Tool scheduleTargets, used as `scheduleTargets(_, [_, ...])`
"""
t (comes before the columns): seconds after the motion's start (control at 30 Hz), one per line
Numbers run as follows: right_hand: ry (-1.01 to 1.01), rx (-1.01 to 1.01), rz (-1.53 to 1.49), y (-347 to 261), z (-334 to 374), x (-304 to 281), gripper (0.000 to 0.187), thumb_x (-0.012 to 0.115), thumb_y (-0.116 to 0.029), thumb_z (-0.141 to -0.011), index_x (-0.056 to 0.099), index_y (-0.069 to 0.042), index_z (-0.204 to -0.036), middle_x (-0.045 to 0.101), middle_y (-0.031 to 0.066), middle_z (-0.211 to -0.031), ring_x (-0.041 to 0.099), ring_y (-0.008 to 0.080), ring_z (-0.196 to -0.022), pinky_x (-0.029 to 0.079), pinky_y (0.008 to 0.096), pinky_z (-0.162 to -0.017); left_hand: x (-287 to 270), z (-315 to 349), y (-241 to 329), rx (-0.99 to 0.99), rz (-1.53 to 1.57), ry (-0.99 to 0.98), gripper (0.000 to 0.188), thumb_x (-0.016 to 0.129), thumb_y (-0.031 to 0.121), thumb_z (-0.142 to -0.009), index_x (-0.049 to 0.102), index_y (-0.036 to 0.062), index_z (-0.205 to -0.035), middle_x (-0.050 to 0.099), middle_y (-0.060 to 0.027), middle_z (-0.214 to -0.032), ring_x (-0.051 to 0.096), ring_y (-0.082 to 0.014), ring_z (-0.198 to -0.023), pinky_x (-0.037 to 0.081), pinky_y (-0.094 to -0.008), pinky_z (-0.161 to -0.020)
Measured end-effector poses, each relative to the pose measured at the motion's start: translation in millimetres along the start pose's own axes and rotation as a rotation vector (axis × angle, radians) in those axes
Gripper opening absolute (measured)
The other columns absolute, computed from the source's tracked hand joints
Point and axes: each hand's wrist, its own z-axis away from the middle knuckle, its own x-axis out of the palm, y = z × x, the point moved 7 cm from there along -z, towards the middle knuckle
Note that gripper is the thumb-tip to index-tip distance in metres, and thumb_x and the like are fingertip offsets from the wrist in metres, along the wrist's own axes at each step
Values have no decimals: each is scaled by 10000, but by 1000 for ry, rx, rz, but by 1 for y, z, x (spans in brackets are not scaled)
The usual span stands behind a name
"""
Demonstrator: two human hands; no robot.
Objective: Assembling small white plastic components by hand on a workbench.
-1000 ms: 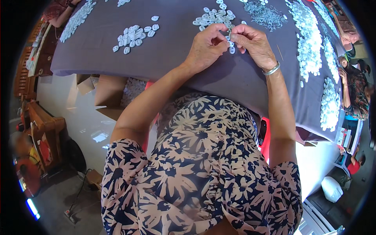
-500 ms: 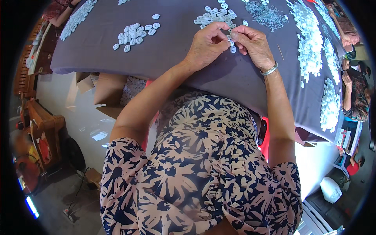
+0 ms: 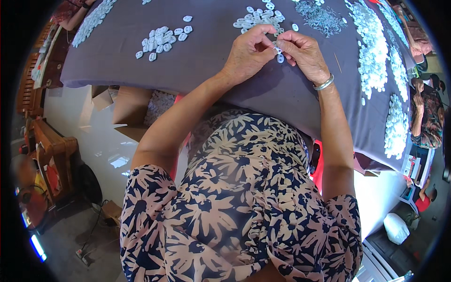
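Observation:
My left hand point(image 3: 249, 55) and my right hand point(image 3: 304, 52) meet over the dark cloth, thumbs and fingertips pinched close together. Between them is a small white plastic piece point(image 3: 278, 50) with dark holes, mostly covered by the fingers. Just below the fingertips shows a white oval piece point(image 3: 280, 59); whether it hangs from the held one or lies on the cloth I cannot tell. A bracelet point(image 3: 324, 83) circles my right wrist. Beyond the hands lies a loose heap of white oval pieces point(image 3: 259, 19), with a pile of small thin grey parts point(image 3: 322, 19) to its right.
Another cluster of oval pieces point(image 3: 159, 41) lies to the left on the cloth-covered table point(image 3: 197, 70). Long heaps of white pieces point(image 3: 371, 51) run along the right side, near a thin stick point(image 3: 338, 62). An open cardboard box point(image 3: 134, 110) stands below the front edge. Other people sit around the table.
My hands stay nearly in place, fingertips still together on the small white piece, which has shifted slightly. At the right, another person's arms have moved a little.

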Motion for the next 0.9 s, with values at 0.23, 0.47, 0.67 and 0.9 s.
scheduleTargets(0.23, [2, -21, 54, -1, 0, 3, 194, 614, -212, -913, 653, -34, -981, 562, -47, -699, 479, 16, -559, 396, 165, -475, -1, 1, -3, 3, -7, 50, 390, 655, 3, -797, 520, 4, -1163, 628, -9, -790, 587, -74, -706, 502, -217, -625])
scheduleTargets(0.47, [36, 9, 57, -1, -1, 8, 153, 601, -181, -921, 648, -40, -958, 562, -43, -713, 499, 20, -590, 449, 176, -536, -6, 1, -8, -67, 15, 91, 411, 663, 45, -789, 450, 3, -1138, 640, -48, -755, 597, -98, -648, 493, -237, -597])
scheduleTargets(0.67, [16, -25, 78, -1, -3, 5, 156, 607, -185, -917, 654, -41, -958, 572, -41, -718, 508, 21, -593, 457, 176, -535, -3, 0, -11, -64, 70, 88, 406, 663, 44, -787, 452, 0, -1132, 646, -58, -764, 600, -101, -649, 495, -238, -596])
scheduleTargets(0.9, [39, -8, 96, -9, -2, 3, 141, 607, -174, -915, 659, -51, -959, 570, -42, -714, 494, 18, -588, 441, 169, -510, -8, 1, -7, -43, 57, 88, 365, 661, 35, -787, 475, -18, -1097, 631, -47, -755, 591, -90, -652, 490, -234, -594])
